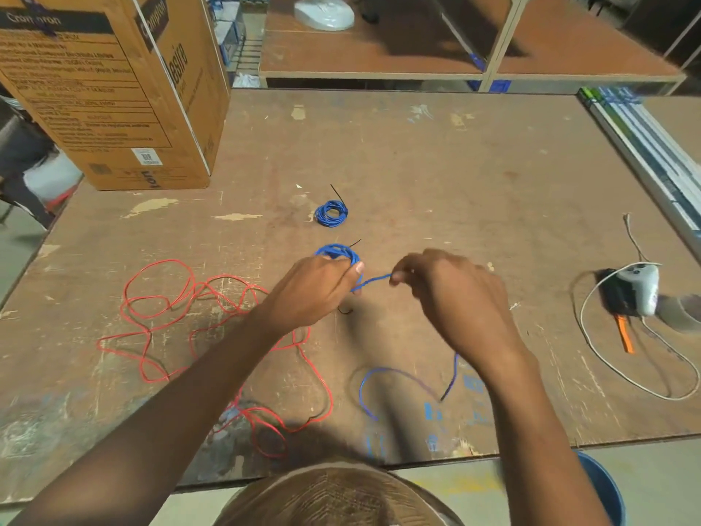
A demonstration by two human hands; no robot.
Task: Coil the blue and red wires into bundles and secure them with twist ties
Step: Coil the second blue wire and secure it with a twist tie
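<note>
My left hand grips a partly wound coil of blue wire above the table's middle. My right hand pinches the same blue wire a short way to the right, and a taut stretch runs between the hands. The loose tail of this wire loops on the table below my right wrist. A finished blue bundle with a black tie sticking out lies farther back. The red wire sprawls in loose loops at the left, partly under my left forearm. A small black tie lies below my left hand.
A large cardboard box stands at the back left of the worn wooden table. At the right lie a white cable, a white and black device and an orange-handled tool. A blue bucket sits below the front right edge.
</note>
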